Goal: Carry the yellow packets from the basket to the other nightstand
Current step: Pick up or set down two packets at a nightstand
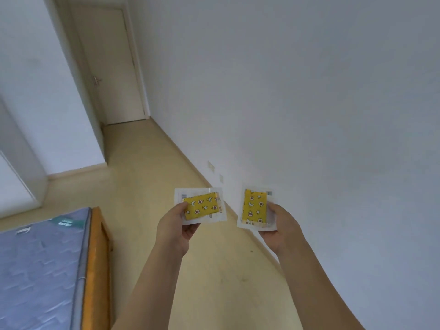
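Note:
Two yellow packets with a star and moon print sit in clear wrappers, held up in front of me above the floor. My left hand pinches the left yellow packet at its left edge, thumb on top. My right hand pinches the right yellow packet at its right edge; this one stands upright. The two packets are apart. No basket or nightstand is in view.
A bed with a blue-grey mattress and an orange wooden frame fills the lower left. A strip of beige floor runs between the bed and the white wall toward a shut door at the far end.

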A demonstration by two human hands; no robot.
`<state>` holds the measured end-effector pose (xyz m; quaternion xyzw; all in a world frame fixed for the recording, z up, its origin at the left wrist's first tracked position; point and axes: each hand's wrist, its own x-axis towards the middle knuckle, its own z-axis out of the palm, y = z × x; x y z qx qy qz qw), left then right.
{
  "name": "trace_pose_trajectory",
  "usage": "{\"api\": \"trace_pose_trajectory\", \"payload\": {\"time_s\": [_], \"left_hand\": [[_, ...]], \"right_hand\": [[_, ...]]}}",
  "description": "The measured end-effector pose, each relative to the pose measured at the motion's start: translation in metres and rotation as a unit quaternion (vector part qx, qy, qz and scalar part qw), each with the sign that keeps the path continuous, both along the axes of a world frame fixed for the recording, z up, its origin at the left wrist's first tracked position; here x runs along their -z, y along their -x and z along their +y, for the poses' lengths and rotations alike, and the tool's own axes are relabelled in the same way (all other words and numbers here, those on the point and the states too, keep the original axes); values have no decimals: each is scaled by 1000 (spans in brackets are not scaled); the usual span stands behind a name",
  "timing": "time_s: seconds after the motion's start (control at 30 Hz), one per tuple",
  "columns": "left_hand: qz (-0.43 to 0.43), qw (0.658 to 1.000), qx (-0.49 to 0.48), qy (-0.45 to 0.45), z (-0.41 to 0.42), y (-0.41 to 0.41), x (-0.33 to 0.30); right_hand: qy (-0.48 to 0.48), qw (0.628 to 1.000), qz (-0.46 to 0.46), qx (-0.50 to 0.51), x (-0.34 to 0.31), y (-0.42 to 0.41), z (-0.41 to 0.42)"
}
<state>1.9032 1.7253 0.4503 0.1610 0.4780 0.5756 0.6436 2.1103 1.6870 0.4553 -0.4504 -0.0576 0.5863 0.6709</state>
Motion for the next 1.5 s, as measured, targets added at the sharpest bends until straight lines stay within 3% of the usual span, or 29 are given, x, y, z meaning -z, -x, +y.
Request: {"api": "trace_pose_trajectory", "payload": {"time_s": [0.23,0.53,1.0,1.27,1.5], "left_hand": [[21,995,-97,-8,140,70,-19],[13,972,-234,-10,315,198,3],[15,980,-196,-9,667,313,4],[11,964,-267,-17,849,398,20],[-17,931,-364,-40,937,501,14]], "right_hand": [[4,994,-6,-112,-17,61,185],[-8,976,-40,-215,-3,176,413],[4,964,-34,-265,11,294,771],[-4,940,-42,-338,19,387,996],[3,894,-30,-447,12,522,1121]]}}
